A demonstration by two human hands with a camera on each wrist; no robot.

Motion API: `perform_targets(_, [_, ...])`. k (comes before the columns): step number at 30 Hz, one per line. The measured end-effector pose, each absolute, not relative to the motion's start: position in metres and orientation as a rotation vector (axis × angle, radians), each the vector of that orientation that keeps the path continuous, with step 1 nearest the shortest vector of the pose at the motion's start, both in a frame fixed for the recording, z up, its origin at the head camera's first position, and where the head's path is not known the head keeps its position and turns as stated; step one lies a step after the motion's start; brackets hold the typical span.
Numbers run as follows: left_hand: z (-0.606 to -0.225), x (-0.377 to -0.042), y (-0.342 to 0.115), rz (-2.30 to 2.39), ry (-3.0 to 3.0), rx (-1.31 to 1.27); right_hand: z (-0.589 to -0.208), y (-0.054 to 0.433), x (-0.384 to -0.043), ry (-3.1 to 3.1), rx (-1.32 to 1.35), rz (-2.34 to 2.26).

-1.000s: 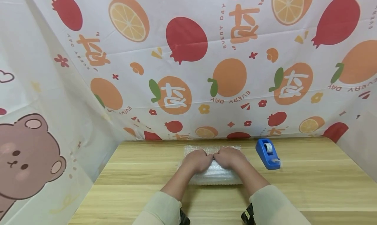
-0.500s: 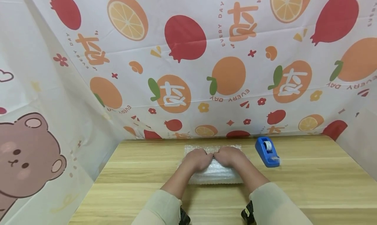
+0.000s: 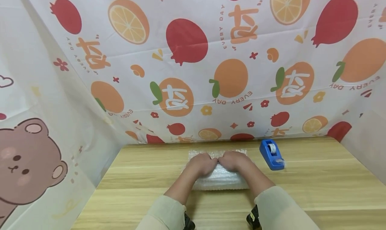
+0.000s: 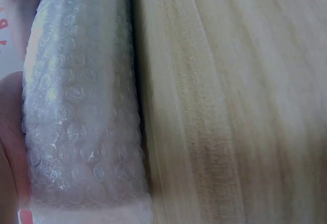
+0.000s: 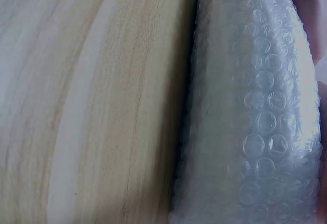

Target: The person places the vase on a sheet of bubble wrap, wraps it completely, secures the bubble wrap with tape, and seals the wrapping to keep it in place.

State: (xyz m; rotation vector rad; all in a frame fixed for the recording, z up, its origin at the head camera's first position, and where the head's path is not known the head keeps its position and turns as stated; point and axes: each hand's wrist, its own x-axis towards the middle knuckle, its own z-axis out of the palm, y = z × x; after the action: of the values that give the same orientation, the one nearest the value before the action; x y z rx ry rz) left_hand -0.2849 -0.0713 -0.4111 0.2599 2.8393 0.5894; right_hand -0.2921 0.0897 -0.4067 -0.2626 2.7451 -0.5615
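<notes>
Bubble-wrap bundle (image 3: 221, 180) on the table (image 3: 144, 176), closer to the far edge than to the near one and slightly left of the far edge's midpoint; long rounded side toward the near edge, flatter end toward the far edge. Grasped from above by the left hand (image 3: 203, 163) and right hand (image 3: 233, 160), with fingers curled over the wrap, fingertips hidden, and knuckles almost meeting at mid-length. In both wrist views: rows of clear bubbles at close range, with parts of the hands along the far side. To the right, near the far edge of the table: blue tape dispenser (image 3: 272, 155) with a white tape roll (image 3: 272, 148), front end toward the near edge. Behind the far edge: fruit-printed cloth (image 3: 193, 89). Past the left edge: printed brown bear (image 3: 30, 163). From the near edge: pale sleeves (image 3: 164, 211) on both forearms.
</notes>
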Motion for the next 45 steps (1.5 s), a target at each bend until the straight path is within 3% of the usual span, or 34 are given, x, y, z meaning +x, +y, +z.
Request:
perform_targets(24, [-0.408,-0.29,-0.074,0.579,2.803,0.301,-0.406,0.091,-0.296,2.763,-0.315,-0.607])
perform_targets(37, [-0.413,-0.29,-0.069,0.605,2.742,0.243,-0.414,0.085,-0.26,3.319,-0.715,-0.285])
perform_targets(45, [-0.411,-0.295,-0.07,0.625,2.718,0.264,-0.415,0.094,-0.256,3.131,-0.648,-0.4])
